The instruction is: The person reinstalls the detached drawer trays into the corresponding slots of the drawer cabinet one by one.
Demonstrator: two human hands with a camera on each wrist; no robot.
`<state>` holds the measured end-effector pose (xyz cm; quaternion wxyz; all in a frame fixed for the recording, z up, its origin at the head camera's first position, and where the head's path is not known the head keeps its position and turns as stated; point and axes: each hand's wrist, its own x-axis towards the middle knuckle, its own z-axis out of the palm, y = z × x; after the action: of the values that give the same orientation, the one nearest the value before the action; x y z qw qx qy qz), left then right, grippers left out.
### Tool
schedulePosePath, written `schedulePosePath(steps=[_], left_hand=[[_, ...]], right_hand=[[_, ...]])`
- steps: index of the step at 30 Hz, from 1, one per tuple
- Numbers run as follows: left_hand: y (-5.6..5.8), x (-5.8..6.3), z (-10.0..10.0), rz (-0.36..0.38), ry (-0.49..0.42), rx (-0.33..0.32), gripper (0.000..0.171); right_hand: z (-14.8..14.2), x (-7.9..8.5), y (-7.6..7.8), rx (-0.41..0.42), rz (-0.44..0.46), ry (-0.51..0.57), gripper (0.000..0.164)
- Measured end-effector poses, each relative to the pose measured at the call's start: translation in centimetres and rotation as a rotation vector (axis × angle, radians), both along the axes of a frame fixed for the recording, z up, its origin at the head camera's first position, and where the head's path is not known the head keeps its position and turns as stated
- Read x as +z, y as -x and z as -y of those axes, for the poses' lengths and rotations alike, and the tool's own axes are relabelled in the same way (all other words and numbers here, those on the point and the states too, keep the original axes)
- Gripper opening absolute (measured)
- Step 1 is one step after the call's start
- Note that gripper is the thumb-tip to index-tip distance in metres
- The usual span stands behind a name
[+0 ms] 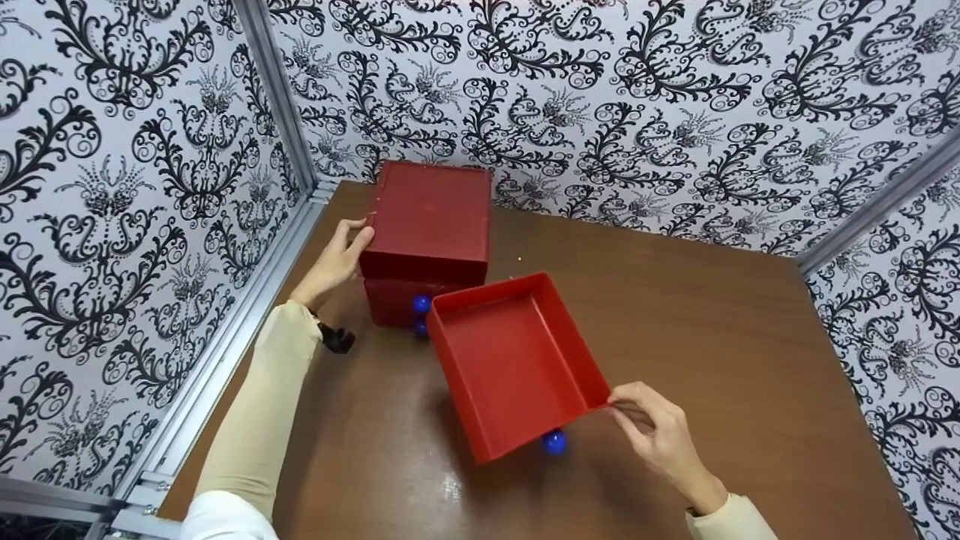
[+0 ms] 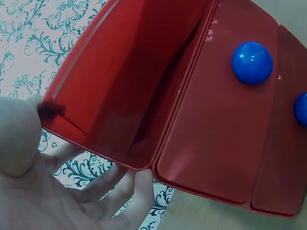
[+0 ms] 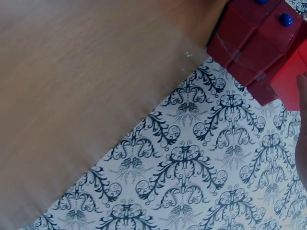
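Note:
A small dark red drawer cabinet [image 1: 431, 210] with blue round knobs [image 1: 421, 304] stands at the back left. My left hand [image 1: 341, 259] holds its upper left side, thumb at the top front corner. In the left wrist view, that hand's fingers [image 2: 144, 187] lie along the cabinet's side beside an open top slot [image 2: 129, 62]; two closed drawers [image 2: 211, 120] sit under it. My right hand [image 1: 656, 435] pinches the near right corner of a bright red drawer [image 1: 517, 360], held tilted in front of the cabinet. Nothing lies inside this drawer, and its blue knob [image 1: 555, 441] faces me.
A brown wooden table [image 1: 712, 322] carries the cabinet. Patterned black-and-white walls [image 1: 555, 97] enclose it at the back and sides, with metal rails [image 1: 240, 322] along the left edge. A tiny yellowish speck [image 1: 520, 259] lies on the table right of the cabinet.

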<state>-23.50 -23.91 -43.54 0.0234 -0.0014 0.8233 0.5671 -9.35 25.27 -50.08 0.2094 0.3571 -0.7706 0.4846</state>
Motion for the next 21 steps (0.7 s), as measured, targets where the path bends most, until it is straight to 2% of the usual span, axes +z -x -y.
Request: schedulePosePath(steps=[6, 16, 21], left_hand=[[0.0, 0.0, -0.1, 0.01, -0.024, 0.02, 0.051], [0.1, -0.1, -0.1, -0.015, -0.024, 0.027, 0.05], [-0.1, 0.0, 0.0, 0.02, -0.075, 0.008, 0.052]], right_hand=[[1.0, 0.2, 0.6, 0.031, -0.039, -0.014, 0.046], [2.5, 0.5, 1.4, 0.072, -0.061, -0.023, 0.047], [3.4, 0.8, 1.8, 0.094, -0.093, -0.041, 0.045]])
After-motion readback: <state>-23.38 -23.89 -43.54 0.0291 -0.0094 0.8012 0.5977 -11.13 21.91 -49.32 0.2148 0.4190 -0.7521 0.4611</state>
